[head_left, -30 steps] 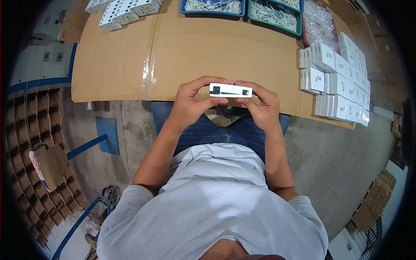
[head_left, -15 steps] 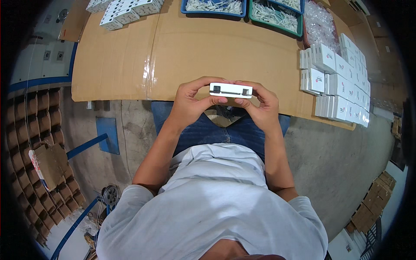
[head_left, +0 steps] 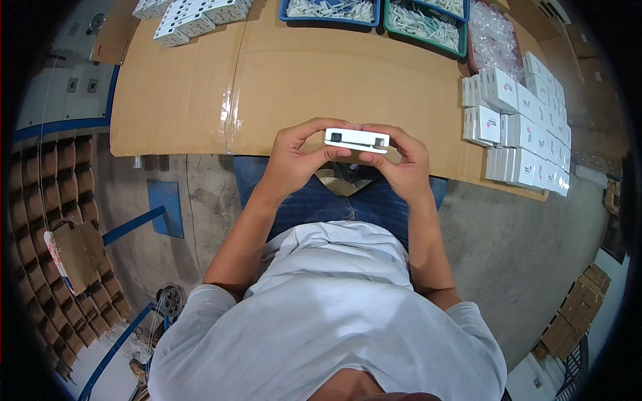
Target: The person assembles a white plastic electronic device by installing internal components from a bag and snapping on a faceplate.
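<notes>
A small flat white box is held level above the cardboard-covered table's near edge, and its narrow side faces up at me. Along that side runs a dark slit, with a dark square patch towards each end; what is inside cannot be made out. My left hand pinches the left end, thumb on the near side and fingers on the far side. At the right end, my right hand grips it the same way. Both hands are closed on the box, and their fingertips are partly hidden behind it.
Stacked white boxes stand along the table's right side. At the far edge are a blue tray and a green tray of small white pieces, beside a bin of clear plastic bags. More white boxes sit far left on the cardboard tabletop.
The box has tilted slightly between my hands, and its slit looks wider towards the right end. Both hands keep their grip in nearly the same place.
</notes>
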Action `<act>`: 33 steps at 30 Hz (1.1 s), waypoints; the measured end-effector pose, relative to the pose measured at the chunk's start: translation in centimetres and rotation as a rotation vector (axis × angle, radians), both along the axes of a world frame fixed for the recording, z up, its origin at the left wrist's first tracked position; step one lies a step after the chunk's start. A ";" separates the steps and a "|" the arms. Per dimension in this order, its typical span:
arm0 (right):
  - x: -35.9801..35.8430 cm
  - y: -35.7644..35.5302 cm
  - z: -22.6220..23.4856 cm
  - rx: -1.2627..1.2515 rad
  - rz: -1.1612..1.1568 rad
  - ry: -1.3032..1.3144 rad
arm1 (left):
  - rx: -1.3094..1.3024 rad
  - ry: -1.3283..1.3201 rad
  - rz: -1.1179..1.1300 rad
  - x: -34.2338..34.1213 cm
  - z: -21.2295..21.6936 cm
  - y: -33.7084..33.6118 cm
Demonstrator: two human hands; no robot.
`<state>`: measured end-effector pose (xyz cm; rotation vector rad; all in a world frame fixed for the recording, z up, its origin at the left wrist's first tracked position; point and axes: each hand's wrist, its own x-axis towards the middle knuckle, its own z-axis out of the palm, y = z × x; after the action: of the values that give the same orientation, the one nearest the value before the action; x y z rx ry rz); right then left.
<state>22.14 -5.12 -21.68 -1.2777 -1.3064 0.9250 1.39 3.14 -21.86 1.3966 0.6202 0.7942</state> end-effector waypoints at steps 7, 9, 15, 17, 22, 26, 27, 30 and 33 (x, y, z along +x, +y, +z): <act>-0.1 -0.1 -0.3 0.043 -0.031 -0.009 | 0.018 0.010 -0.025 0.1 0.0 0.3; -0.2 -0.1 -0.3 0.050 -0.039 0.001 | -0.023 0.010 -0.026 0.2 0.1 0.2; 0.0 -0.1 -0.5 0.071 -0.024 -0.005 | 0.006 0.029 -0.022 0.1 -0.3 0.1; 0.0 -0.2 -0.5 0.054 -0.027 -0.006 | -0.009 0.034 -0.020 0.1 -0.2 0.1; 0.1 -0.4 -1.0 0.037 -0.030 0.026 | -0.082 -0.031 -0.013 0.5 0.5 0.1; 0.1 -0.6 -1.1 0.008 -0.026 0.161 | -0.104 -0.050 0.007 0.4 -0.5 0.0; 0.0 -0.6 -1.1 0.002 -0.022 0.193 | -0.089 -0.039 -0.001 0.3 -0.9 0.0; 0.0 -0.6 -1.1 -0.003 -0.012 0.230 | -0.063 -0.036 0.010 0.3 -0.8 -0.2; 0.1 -0.6 -1.2 -0.017 -0.001 0.238 | -0.034 -0.030 0.022 0.3 -0.7 -0.2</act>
<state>22.21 -5.71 -22.91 -1.1420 -1.1144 1.0548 1.71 2.95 -22.59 1.3465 0.6240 0.8177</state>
